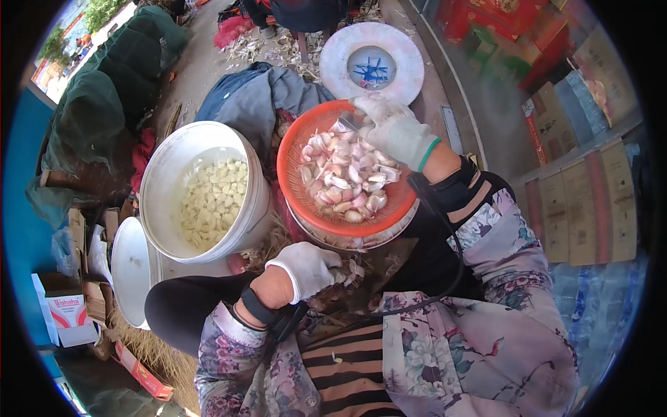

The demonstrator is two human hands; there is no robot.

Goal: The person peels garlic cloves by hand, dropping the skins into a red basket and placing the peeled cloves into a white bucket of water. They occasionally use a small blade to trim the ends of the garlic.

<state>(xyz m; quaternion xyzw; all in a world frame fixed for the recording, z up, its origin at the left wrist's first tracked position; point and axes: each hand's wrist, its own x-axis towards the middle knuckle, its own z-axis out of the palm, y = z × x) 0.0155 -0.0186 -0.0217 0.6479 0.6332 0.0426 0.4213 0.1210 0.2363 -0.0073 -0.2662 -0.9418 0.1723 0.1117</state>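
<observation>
My right hand (pixel 397 132), in a whitish glove with a green cuff, is over the right rim of an orange colander (pixel 286 174). Its fingers are curled round a small knife, whose grey metal blade (pixel 345 124) shows by the fingertips. Unpeeled garlic cloves (pixel 351 174) with pink and white skins fill the colander, which rests on a pale bucket (pixel 372 240). Below it, my gloved left hand (pixel 306 270) is closed beside loose garlic skins (pixel 356 270); what it holds is hidden. To the left, a white bucket (pixel 154 201) contains peeled garlic cloves (pixel 215 198) in water.
A second white container (pixel 128 267) stands left of the bucket. Ahead lie a grey-blue cloth (pixel 267 97) and a round white lid-like disc (pixel 410 66) with a blue centre pattern. Cardboard boxes (pixel 583 208) and bottle packs (pixel 590 299) line the right side. Green netting (pixel 114 90) covers things at left.
</observation>
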